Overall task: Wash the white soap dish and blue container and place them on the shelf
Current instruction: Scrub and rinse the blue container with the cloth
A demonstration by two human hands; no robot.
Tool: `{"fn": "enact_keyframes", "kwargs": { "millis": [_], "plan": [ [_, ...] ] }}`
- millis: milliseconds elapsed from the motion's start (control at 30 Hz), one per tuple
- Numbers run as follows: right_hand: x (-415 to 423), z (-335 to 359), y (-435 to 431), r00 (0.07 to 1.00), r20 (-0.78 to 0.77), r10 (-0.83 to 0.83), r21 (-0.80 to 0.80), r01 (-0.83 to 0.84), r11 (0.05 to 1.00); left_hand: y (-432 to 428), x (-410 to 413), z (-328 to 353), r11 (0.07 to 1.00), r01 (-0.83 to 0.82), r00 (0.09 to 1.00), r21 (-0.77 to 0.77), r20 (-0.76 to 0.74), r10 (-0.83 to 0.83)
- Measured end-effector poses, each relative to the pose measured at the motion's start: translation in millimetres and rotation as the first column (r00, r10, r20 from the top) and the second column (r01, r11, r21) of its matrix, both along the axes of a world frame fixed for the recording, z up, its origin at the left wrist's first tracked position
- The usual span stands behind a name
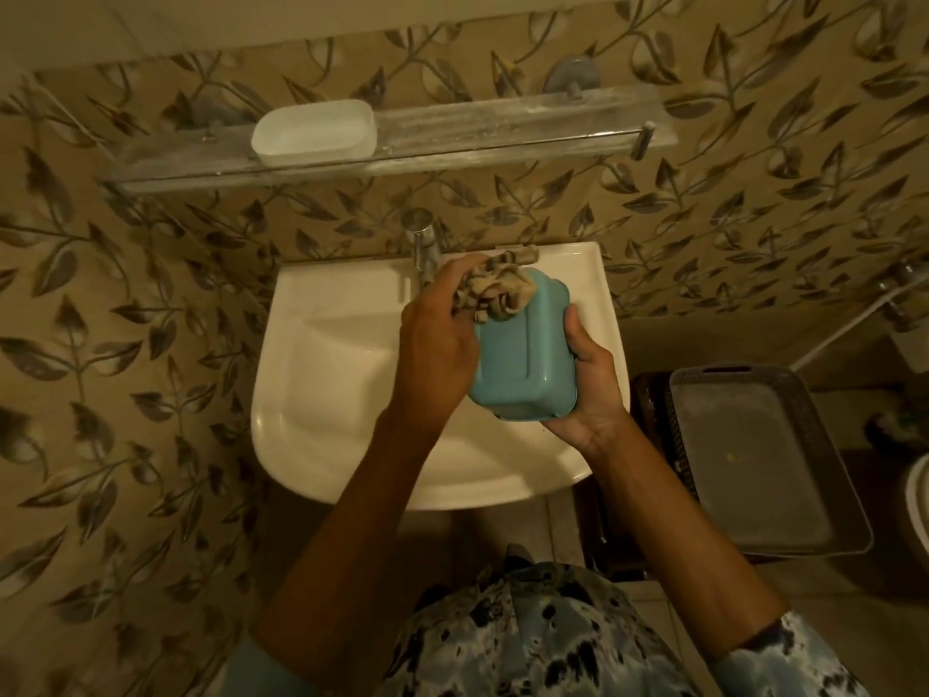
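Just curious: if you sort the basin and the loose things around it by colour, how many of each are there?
White: 2 (white soap dish, sink)
Blue: 1 (blue container)
Grey: 1 (basket)
Beige and brown: 1 (cloth)
Total: 5

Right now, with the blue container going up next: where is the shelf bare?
The shelf is bare from the white soap dish rightward to the rail post; a shorter strip lies left of the dish. Over the sink it is crowded: tap, cloth in the left hand, blue container in the right hand.
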State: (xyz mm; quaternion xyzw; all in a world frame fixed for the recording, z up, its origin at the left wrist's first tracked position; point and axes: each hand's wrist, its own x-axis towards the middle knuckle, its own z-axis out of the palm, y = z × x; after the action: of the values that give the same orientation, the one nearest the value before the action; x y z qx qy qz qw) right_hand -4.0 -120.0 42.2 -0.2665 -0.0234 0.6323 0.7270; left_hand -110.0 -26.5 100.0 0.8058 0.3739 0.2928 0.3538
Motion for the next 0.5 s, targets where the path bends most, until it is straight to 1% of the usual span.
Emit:
{"fn": "enact_keyframes", "kwargs": {
  "millis": [133, 267, 300, 367, 433, 500],
  "plan": [
    [12.6, -0.3, 1.1, 0.998, -0.015, -0.058, 0.008, 0.058, 0.998, -31.7, -20.8, -15.4, 0.996, 0.093, 0.994, -0.011, 0.063, -0.092],
    [15.7, -5.7, 0.8, 1.000, -0.005, -0.014, -0.006, 0.014, 1.000, -63.1, -22.0, -21.9, 0.994, 0.077, 0.997, 0.082, 0.026, -0.079],
    [13.2, -6.7, 0.2, 1.000, -0.019, 0.000, -0.004, 0.000, 1.000, -61.6, -18.4, -20.1, 0.993, 0.086, 0.996, 0.082, 0.029, -0.088],
    [6.5, -9.1, -1.0, 0.999, -0.036, 0.020, 0.006, -0.020, 1.000, -48.8, -9.6, -14.2, 0.996, 0.086, 0.996, 0.034, 0.024, -0.086],
    [0.9, -7.0, -2.1, 0.999, -0.021, 0.032, -0.005, -0.032, 0.999, -27.4, -0.5, -8.0, 0.999, 0.037, 0.999, 0.002, -0.018, -0.037],
    [0.4, -6.5, -1.9, 1.000, 0.009, 0.027, -0.014, -0.027, 1.000, -15.9, 1.8, -4.5, 1.000, 0.019, 1.000, -0.003, -0.017, -0.019]
  ]
}}
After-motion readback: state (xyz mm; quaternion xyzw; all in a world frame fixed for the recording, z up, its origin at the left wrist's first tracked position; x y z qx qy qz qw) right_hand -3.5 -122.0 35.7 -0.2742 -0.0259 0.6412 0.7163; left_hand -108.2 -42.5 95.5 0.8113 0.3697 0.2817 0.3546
